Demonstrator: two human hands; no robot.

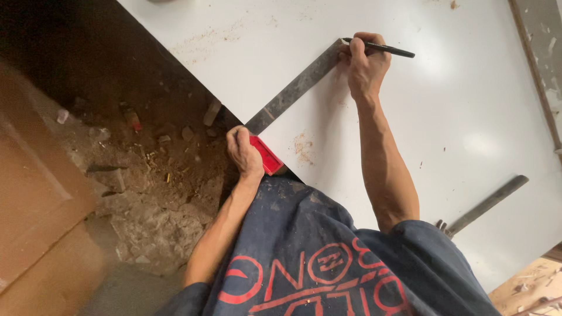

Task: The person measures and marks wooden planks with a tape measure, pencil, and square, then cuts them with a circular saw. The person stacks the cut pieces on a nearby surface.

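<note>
The left hand (243, 153) curls closed over the red stock (266, 155) of a try square, gripping it against the edge of the white board (445, 117). From under this hand the square's dark metal blade (295, 88) runs diagonally across the board surface, up to the right hand (366, 64). The right hand is closed in a writing grip, its fingers pinching a black pen (383, 49) whose tip meets the far end of the blade; the heel of the hand rests on the board. Well to the right of the right forearm, a grey metal bar (489, 203) lies on the board. Left of the left hand, below the board edge, lies dirt and rubble (152, 175).
</note>
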